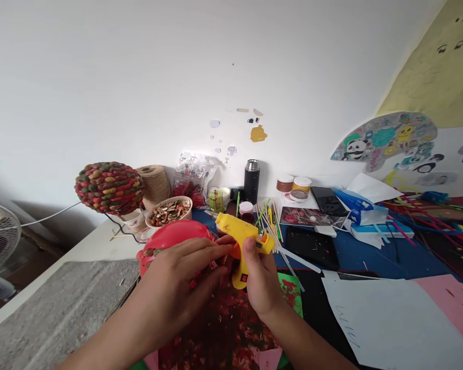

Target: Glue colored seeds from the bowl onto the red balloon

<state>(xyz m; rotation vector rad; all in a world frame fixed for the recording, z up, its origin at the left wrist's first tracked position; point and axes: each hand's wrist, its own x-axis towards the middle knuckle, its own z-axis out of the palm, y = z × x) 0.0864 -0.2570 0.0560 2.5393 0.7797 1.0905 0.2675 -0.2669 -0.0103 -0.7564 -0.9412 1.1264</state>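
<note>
A yellow hot glue gun (237, 234) is in my right hand (262, 280), its handle gripped with the thumb up along the back. The nozzle points up and to the left, and a clear glue stick (301, 259) trails out of its rear. Fingers of my left hand (189, 272) are bent together just left of the handle, with the fingertips close to the trigger. What they pinch, if anything, is hidden. Behind my left hand lies a shiny red rounded thing (177, 232) like a balloon, partly covered. Below both hands is a red-stained work sheet (216, 329).
At the left stand a ball of coloured pieces (110, 187), a twine spool (157, 185) and a bowl of chips (185, 201). A black flask (251, 182) and sticks (275, 218) are behind the glue gun. A black tray (312, 247) and white paper (378, 313) lie right.
</note>
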